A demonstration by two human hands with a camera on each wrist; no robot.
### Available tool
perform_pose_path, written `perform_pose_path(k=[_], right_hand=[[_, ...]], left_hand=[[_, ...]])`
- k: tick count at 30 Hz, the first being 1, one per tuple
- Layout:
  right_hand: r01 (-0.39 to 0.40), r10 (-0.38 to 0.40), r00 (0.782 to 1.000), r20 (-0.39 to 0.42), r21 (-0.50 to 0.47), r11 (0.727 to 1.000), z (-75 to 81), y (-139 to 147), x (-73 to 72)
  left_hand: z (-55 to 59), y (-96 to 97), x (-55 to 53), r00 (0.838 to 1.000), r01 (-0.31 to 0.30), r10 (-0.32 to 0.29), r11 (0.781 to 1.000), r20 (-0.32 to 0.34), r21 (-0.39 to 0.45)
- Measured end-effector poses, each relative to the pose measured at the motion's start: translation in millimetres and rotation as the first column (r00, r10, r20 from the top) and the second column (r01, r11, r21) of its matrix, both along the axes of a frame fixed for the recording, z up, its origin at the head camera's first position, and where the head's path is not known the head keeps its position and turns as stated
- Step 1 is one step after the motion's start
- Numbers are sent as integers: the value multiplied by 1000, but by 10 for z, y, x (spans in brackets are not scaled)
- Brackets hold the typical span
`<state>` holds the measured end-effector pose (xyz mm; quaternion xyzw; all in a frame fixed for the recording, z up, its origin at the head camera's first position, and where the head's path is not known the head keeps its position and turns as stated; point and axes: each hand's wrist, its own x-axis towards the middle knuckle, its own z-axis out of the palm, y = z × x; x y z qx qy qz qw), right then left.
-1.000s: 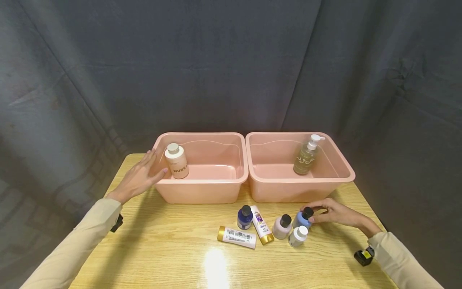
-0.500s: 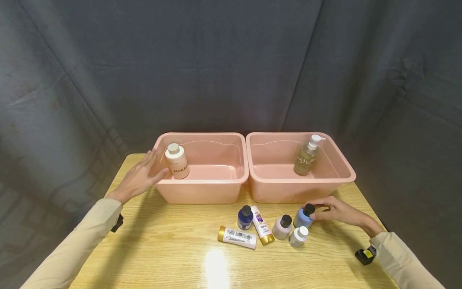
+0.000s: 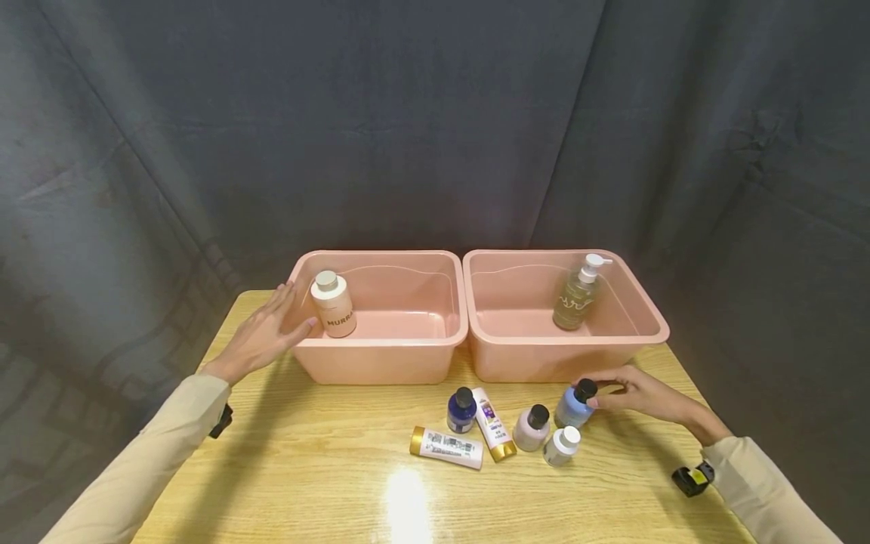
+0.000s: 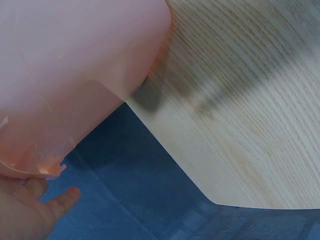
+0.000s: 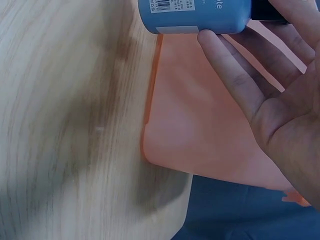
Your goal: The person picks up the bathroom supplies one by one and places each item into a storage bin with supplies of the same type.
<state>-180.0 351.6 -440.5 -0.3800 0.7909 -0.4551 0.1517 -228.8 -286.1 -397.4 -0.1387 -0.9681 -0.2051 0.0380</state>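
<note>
My right hand (image 3: 632, 394) holds a light blue bottle (image 3: 573, 409) with a black cap, thumb on the near side and fingers behind it. In the right wrist view the blue bottle (image 5: 200, 12) lies between thumb and fingers, its label partly cut off. Close by stand a small white bottle (image 3: 561, 446) and a pale pink bottle (image 3: 530, 429) with a black cap. My left hand (image 3: 254, 336) rests on the left corner of the left pink bin (image 3: 381, 363), fingers extended along the rim. Inside that bin stands a white bottle (image 3: 334, 306).
Beside the left bin is a second pink bin (image 3: 544, 363) holding a green pump bottle (image 3: 574, 302). A dark blue bottle (image 3: 461, 414) and two white tubes with gold caps, one upright-angled tube (image 3: 492, 419) and one sideways tube (image 3: 448, 447), are on the wooden table (image 3: 313, 468).
My right hand and the light blue bottle have shifted slightly right and toward the right bin, away from the small white bottle. My left hand has stayed in place.
</note>
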Motion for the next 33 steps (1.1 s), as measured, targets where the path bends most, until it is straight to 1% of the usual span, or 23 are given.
perform_pose_path(k=[5, 11, 17, 25, 28, 33], right_hand=[[6, -6, 1000, -21, -13, 1000, 74, -8, 5], [4, -5, 1000, -17, -48, 999, 184, -12, 13], [14, -16, 997, -69, -42, 999, 278, -12, 30], [9, -14, 993, -113, -43, 999, 416, -36, 33], [23, -28, 992, -119, -42, 999, 466, -41, 36], [68, -71, 989, -127, -27, 997, 522, -48, 40]], left_hand=[[-8, -7, 0, 1000, 2, -2, 1000, 0, 3], [-15, -13, 1, 1000, 4, -4, 1000, 3, 5], [0, -9, 10, 1000, 5, -5, 1000, 0, 1], [-8, -1, 6, 1000, -1, 1, 1000, -2, 2], [-6, 3, 5, 1000, -1, 1, 1000, -2, 2], [1, -4, 5, 1000, 2, -2, 1000, 0, -4]])
